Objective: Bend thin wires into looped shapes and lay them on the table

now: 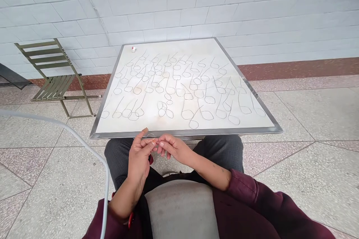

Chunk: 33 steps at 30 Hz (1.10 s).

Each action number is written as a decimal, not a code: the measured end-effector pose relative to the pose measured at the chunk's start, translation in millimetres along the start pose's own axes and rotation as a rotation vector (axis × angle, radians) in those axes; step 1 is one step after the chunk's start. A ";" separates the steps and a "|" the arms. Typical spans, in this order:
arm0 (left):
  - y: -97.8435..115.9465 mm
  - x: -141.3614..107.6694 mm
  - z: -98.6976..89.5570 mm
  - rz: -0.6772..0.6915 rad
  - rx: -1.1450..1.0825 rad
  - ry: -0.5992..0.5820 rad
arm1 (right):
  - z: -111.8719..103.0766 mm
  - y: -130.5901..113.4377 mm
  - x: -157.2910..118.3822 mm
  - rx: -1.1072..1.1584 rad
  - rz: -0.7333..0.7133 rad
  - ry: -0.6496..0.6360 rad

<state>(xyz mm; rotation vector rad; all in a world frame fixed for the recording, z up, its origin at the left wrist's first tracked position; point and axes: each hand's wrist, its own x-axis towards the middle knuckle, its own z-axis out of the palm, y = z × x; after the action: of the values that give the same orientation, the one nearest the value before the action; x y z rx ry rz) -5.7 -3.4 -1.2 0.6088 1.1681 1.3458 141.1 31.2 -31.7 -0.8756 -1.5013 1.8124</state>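
My left hand [138,157] and my right hand [175,148] meet above my lap, just before the near edge of the table. Thumb and fingers of each hand are pinched around a thin wire [150,134], which curves up in a small arc above the left fingertips. A tiny reddish bit shows between the two pinches, too small to make out. One left finger stands raised apart from the pinch. Many thin wire pieces, each bent into a loop with a straight tail, lie spread over the white tabletop [238,52]; one wire loop [193,128] lies near the front edge.
Grey metal edging [224,132] frames the table. A small white-and-red object [134,49] sits at its far left corner. To the left stands a slatted folding chair [54,82]. A pale tube [105,164] curves past my left arm. A tiled wall [179,0] stands behind.
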 end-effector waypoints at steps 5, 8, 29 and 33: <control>0.9 0.7 -1.3 -0.001 0.009 0.000 | 2.7 -0.2 -0.5 0.076 0.028 -0.007; -1.8 0.8 -1.9 0.054 0.047 -0.018 | 3.4 -0.4 0.0 0.142 0.057 -0.013; -0.1 -2.0 -1.4 0.110 0.255 -0.054 | 2.5 -0.9 -0.5 -0.116 -0.030 0.156; -0.7 -1.4 -3.4 0.117 0.291 -0.060 | 2.0 -2.3 -1.3 -0.175 -0.046 0.165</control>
<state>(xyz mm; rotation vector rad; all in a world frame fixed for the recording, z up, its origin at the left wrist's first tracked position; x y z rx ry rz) -8.3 -5.8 -2.7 0.9322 1.3068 1.2543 140.3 29.4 -29.1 -1.0394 -1.5762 1.5530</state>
